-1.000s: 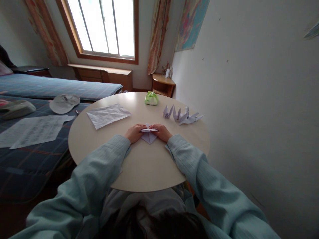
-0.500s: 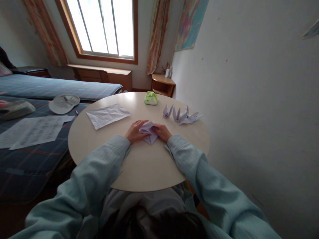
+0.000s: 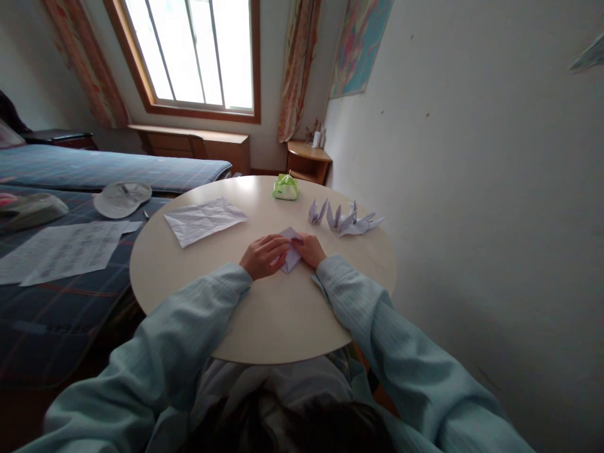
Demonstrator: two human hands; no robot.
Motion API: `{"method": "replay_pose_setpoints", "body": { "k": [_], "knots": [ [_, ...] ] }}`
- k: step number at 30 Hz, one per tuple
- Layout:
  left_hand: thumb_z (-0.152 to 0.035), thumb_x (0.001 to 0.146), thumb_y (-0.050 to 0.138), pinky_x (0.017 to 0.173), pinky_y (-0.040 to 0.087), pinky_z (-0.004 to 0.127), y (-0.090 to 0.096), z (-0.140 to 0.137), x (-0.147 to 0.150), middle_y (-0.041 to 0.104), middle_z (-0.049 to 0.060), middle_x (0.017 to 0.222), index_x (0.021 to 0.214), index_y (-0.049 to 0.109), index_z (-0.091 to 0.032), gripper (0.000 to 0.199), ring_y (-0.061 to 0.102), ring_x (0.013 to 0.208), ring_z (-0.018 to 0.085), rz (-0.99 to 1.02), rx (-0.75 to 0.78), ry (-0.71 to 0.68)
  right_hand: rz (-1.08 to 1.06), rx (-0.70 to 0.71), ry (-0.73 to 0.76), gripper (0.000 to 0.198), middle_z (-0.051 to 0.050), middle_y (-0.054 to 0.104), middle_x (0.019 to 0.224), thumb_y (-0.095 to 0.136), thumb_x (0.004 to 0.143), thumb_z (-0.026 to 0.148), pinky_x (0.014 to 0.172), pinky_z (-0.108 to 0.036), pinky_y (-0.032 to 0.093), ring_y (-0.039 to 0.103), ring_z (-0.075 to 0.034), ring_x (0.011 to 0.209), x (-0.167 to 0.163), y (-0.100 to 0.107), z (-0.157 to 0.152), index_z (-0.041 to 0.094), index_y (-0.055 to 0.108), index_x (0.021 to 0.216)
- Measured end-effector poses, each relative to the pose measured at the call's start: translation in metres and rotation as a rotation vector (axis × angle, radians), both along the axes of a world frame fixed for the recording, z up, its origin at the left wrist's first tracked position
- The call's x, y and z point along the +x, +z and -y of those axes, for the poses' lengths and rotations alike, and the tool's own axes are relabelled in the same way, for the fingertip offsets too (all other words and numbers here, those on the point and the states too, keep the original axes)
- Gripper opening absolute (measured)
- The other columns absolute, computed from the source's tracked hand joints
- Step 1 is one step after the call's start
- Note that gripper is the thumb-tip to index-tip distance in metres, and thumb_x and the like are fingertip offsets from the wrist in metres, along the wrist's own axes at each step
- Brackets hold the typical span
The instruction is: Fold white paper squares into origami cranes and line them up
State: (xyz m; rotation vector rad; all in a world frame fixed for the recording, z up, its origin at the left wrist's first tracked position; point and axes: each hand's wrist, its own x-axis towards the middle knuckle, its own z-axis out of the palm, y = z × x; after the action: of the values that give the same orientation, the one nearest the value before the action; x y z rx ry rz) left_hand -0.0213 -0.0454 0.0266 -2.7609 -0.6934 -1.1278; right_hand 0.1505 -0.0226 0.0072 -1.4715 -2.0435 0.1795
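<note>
A folded sheet of pale paper (image 3: pixel 292 259) lies on the round table (image 3: pixel 278 321) between my two hands. My left hand (image 3: pixel 267 255) covers its left side, fingers curled together over the paper. On the right side, my right hand (image 3: pixel 309 250) grips the paper's edge, its fingertips meeting near the middle. Part of the paper is hidden under the fingers. Behind and to the right stand several folded paper cranes (image 3: pixel 346 220). A creased, unfolded sheet of paper (image 3: pixel 205 220) rests at the table's far left.
A green tissue pack (image 3: pixel 285 187) sits at the table's far edge. On the bed (image 3: pixel 61 314) to the left are a white cap (image 3: pixel 123 200) and printed sheets (image 3: pixel 66 250). A white wall (image 3: pixel 472 220) rises close on the right.
My left hand has curled further over the paper and its left flap has folded inward, so the piece looks narrower. The right hand has hardly moved.
</note>
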Motion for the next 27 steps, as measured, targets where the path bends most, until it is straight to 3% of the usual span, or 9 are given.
{"method": "replay_pose_setpoints", "body": {
  "k": [5, 8, 12, 18, 27],
  "knots": [
    [-0.028, 0.083, 0.032, 0.085, 0.043, 0.028, -0.002, 0.004, 0.009, 0.061, 0.005, 0.098, 0.093, 0.059, -0.019, 0.03, 0.054, 0.093, 0.014, -0.145, -0.093, -0.052, -0.062, -0.008, -0.035, 0.012, -0.003, 0.063, 0.075, 0.046, 0.074, 0.019, 0.062, -0.023, 0.038, 0.053, -0.013, 0.067, 0.0, -0.003, -0.001, 0.016, 0.057, 0.077],
    [-0.033, 0.084, 0.029, 0.087, 0.042, 0.029, -0.008, -0.002, 0.009, 0.061, 0.004, 0.101, 0.095, 0.059, -0.019, 0.035, 0.055, 0.094, 0.014, -0.208, -0.213, 0.019, -0.158, -0.007, -0.052, 0.01, -0.002, 0.061, 0.073, 0.049, 0.071, 0.019, 0.061, -0.023, 0.039, 0.053, -0.012, 0.065, 0.0, -0.006, -0.003, 0.016, 0.055, 0.079],
    [-0.038, 0.085, 0.026, 0.092, 0.038, 0.032, -0.016, -0.011, 0.006, 0.053, 0.004, 0.116, 0.114, 0.049, -0.022, 0.041, 0.048, 0.106, 0.018, -0.24, -0.332, 0.113, -0.209, 0.043, -0.017, 0.006, -0.001, 0.058, 0.071, 0.05, 0.066, 0.014, 0.064, -0.023, 0.04, 0.052, -0.012, 0.067, 0.0, -0.008, -0.004, 0.016, 0.052, 0.07],
    [-0.036, 0.083, 0.03, 0.095, 0.035, 0.034, -0.02, -0.016, 0.01, 0.047, 0.004, 0.123, 0.119, 0.043, -0.022, 0.041, 0.043, 0.112, 0.02, -0.232, -0.355, 0.185, -0.16, 0.202, -0.02, 0.009, -0.001, 0.049, 0.066, 0.046, 0.06, 0.007, 0.062, -0.023, 0.037, 0.044, -0.012, 0.065, -0.002, -0.001, 0.0, 0.017, 0.047, 0.061],
    [-0.023, 0.08, 0.035, 0.086, 0.04, 0.031, -0.014, -0.027, 0.025, 0.058, 0.006, 0.107, 0.115, 0.048, -0.02, 0.038, 0.054, 0.095, 0.02, -0.217, -0.329, 0.287, -0.305, 0.242, -0.191, 0.01, 0.002, 0.045, 0.06, 0.049, 0.069, 0.025, 0.056, -0.022, 0.034, 0.041, -0.01, 0.056, 0.004, -0.001, -0.002, 0.018, 0.043, 0.064]
  ]
}}
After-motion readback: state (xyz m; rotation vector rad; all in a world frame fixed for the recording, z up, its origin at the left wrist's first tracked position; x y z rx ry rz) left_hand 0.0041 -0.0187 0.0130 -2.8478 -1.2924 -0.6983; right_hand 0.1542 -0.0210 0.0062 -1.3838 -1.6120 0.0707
